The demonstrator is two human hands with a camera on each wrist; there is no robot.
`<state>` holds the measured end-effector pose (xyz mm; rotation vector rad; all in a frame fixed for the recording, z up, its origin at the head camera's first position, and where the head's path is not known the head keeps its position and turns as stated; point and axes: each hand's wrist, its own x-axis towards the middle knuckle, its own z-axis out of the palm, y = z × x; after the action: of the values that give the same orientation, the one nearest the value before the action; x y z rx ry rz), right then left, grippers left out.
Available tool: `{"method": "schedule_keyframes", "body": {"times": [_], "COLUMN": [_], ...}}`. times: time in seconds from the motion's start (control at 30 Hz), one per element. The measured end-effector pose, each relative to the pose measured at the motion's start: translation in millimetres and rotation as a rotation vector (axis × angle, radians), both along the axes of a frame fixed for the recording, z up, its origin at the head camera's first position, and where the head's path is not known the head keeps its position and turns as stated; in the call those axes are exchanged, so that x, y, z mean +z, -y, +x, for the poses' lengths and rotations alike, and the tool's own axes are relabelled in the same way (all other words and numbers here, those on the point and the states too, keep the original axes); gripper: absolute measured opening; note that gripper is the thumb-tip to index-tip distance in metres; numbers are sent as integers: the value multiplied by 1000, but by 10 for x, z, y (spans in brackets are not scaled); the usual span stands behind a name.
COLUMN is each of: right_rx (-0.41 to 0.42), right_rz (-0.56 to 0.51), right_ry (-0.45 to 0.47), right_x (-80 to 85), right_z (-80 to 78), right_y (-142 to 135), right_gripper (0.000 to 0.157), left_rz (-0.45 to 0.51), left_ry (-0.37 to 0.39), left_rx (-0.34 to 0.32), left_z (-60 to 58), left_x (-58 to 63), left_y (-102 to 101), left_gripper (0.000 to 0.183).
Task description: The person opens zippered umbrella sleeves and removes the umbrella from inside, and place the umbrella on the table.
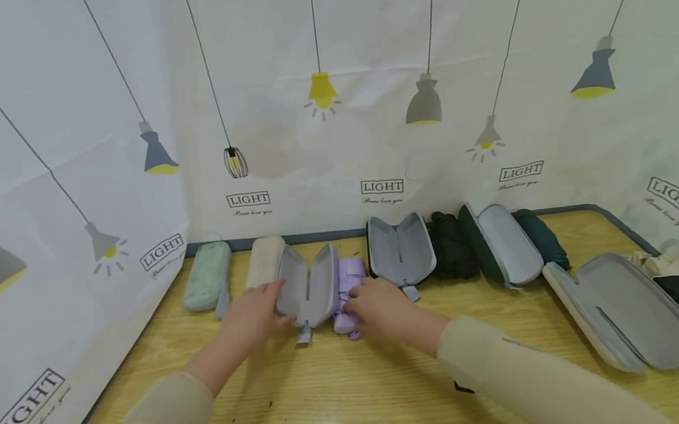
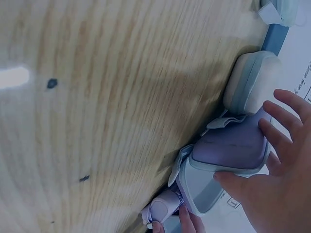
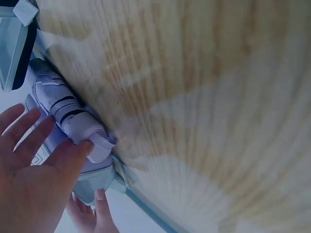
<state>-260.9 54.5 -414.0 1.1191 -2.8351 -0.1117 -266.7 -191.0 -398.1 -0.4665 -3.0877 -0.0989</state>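
An open glasses-style zip case [image 1: 308, 287], grey inside and purple outside, stands in the middle of the row near the table's back. My left hand [image 1: 257, 309] grips its left half, thumb at the rim and fingers against the purple shell [image 2: 231, 143]. Pressed close to the case's right side lies a small purple folding umbrella [image 1: 351, 279], rolled up with its rounded end towards me. The fingers of my right hand [image 1: 382, 307] rest on this umbrella, spread and fairly straight; the thumb touches near its end [image 3: 97, 143] in the right wrist view.
Left of the open case lie a beige closed case [image 1: 263, 260] and a mint closed case [image 1: 206, 277]. To the right are open cases in black [image 1: 401, 250], dark green [image 1: 505, 244] and cream [image 1: 643, 309], with a black rolled bundle [image 1: 453, 245] and a teal one [image 1: 540, 238].
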Motion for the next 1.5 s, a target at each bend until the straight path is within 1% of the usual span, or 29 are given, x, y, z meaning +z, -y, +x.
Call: {"method": "schedule_keyframes", "body": {"times": [0.1,0.2,0.27,0.47,0.53,0.6,0.7,0.87,0.97,1.07,1.2,1.27,1.37,1.43,1.5], "right_rx": [11,-18,-38,-86,-96,-103,-111,-125,-134,-121,-92,-91,-96,-102,-102], "right_rz": [18,6,7,59,93,129,158,120,109,107,32,-6,-32,-14,1], "right_ry": [-113,-149,-165,-169,-160,-145,-138,-141,-133,-130,-140,-136,-114,-94,-76], "right_x": [-5,-24,-38,-46,-49,-59,-85,-99,-97,-90,-59,-30,14,40,59], "right_z": [-61,-134,-187,-303,-331,-352,-382,-418,-420,-406,-372,-343,-288,-240,-190], "right_y": [20,55,81,161,180,194,195,167,144,116,78,60,38,28,22], "right_gripper": [18,11,10,16,11,6,15,22,28,31,24,23,25,27,28], "left_rz": [-11,-21,-27,-71,-82,-83,-87,-97,-79,-55,-39,-36,-44,-78,-106], "left_ry": [10,17,19,-22,-23,-7,13,0,-7,3,36,59,92,129,155], "left_rx": [30,60,71,44,45,56,72,67,63,83,118,121,101,54,6], "left_z": [-101,-196,-253,-375,-402,-419,-438,-462,-472,-479,-498,-506,-509,-497,-482], "left_x": [-33,-61,-73,-89,-89,-85,-78,-71,-72,-72,-75,-77,-92,-106,-126], "left_y": [-16,-30,-33,-37,-36,-32,-33,-37,-22,17,101,146,216,256,292], "left_gripper": [74,75,75,69,68,67,67,66,70,75,77,80,86,88,86]}}
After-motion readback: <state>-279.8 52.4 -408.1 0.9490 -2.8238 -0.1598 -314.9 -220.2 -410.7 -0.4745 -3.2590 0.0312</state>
